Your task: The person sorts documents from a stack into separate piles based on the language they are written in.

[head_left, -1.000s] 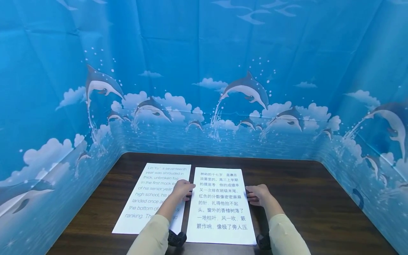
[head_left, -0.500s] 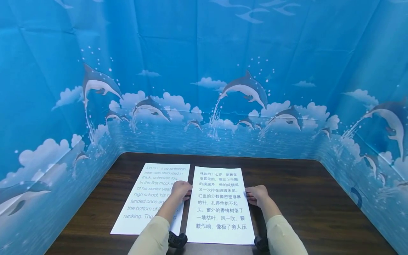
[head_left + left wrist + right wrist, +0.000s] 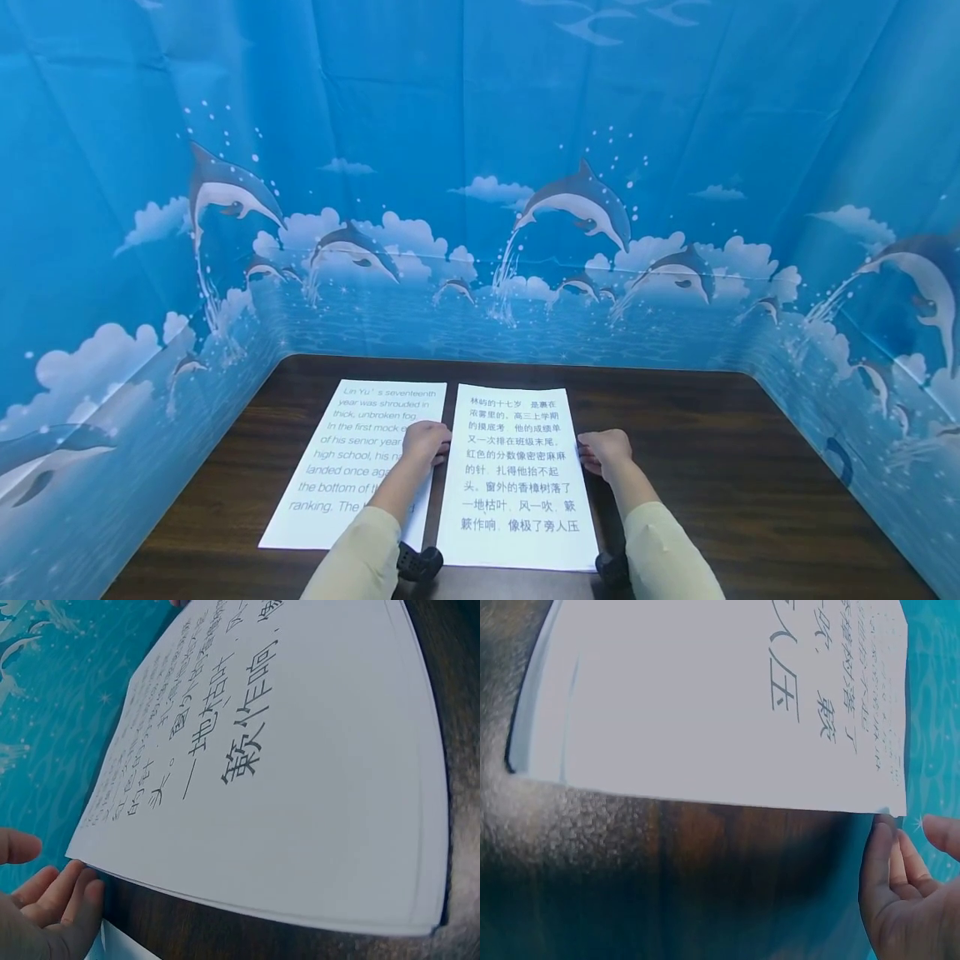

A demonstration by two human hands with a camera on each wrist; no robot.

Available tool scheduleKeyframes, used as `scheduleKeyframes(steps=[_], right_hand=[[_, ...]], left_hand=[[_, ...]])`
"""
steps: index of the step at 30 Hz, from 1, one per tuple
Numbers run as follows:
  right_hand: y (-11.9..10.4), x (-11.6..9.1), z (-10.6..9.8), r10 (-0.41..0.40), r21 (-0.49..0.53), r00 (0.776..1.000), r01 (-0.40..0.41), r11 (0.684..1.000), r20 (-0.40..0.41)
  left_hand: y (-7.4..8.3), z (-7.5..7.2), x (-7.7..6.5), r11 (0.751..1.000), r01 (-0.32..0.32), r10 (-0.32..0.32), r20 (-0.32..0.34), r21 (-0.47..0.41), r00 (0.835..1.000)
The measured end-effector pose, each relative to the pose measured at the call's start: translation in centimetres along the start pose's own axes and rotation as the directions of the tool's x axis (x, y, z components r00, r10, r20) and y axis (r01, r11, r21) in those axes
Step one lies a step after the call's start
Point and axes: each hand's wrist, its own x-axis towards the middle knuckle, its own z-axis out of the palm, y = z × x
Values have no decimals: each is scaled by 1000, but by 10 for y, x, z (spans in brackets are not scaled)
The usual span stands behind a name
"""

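Observation:
A thin stack of white paper (image 3: 517, 542) printed with Chinese text lies flat on the table, its layered edge showing in both wrist views. At its left side is my left hand (image 3: 426, 442), overlapping the English-printed sheet (image 3: 330, 475). My right hand (image 3: 606, 452) is at the opposite side. In the left wrist view the fingers (image 3: 56, 896) meet the stack's edge, while the thumb is raised apart from them. The right wrist view has fingertips (image 3: 885, 825) against the edge, thumb likewise held away.
The dark wood table (image 3: 735, 483) extends right of the papers. A blue dolphin-print curtain (image 3: 465, 208) surrounds its back and sides. A narrow strip of table separates the two papers. Black wrist devices (image 3: 420, 564) sit beside the sleeves, close to the stack's lower corners.
Both hands stay at the stack's side edges, the fingers slightly more gathered than a second ago. The head view has shifted slightly; the papers look otherwise unmoved.

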Motion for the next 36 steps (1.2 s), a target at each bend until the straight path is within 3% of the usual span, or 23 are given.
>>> scheduleKeyframes(steps=[7,20,27,36], right_hand=[[3,0,4,-6,13,1000,6,1000,-5],[-1,-3,7,-22,-81,999,20,997,-29],[21,25,12,-56,-194,996,41,980,-71],[-1,-7,6,-35,-196,998,25,980,-48]], left_hand=[[0,2,-1,998,17,-15,34,-68,999],[-6,7,-4,995,-49,44,54,86,998],[-6,9,-8,992,-77,70,75,96,995],[-7,9,-10,989,-85,72,109,120,991]])
